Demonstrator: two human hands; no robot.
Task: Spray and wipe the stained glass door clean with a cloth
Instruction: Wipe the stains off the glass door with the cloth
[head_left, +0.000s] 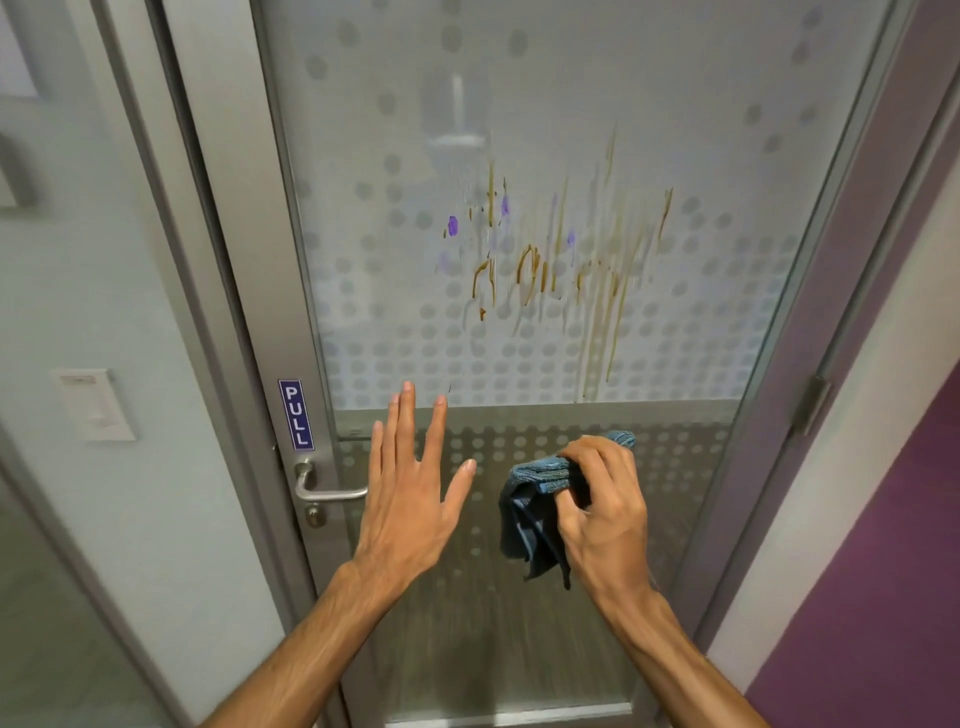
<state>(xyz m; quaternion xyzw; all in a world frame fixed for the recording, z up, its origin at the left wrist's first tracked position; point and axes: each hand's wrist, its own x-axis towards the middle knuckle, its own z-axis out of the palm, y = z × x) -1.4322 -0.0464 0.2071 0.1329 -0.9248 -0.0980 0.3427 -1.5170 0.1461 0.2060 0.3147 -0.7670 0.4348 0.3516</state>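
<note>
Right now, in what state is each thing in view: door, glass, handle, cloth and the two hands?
door: looks closed in its frame.
glass: stained with brown streaks and purple spots, not yet wiped.
handle: level, no hand on it.
left hand: open, fingers straight, holds nothing.
right hand: grips the cloth.
cloth: blue, bunched, hanging down.

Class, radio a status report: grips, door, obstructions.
Left grip open, empty. Right grip holds blue cloth. Brown and purple stains on glass door, unwiped. Nothing blocking.
</note>
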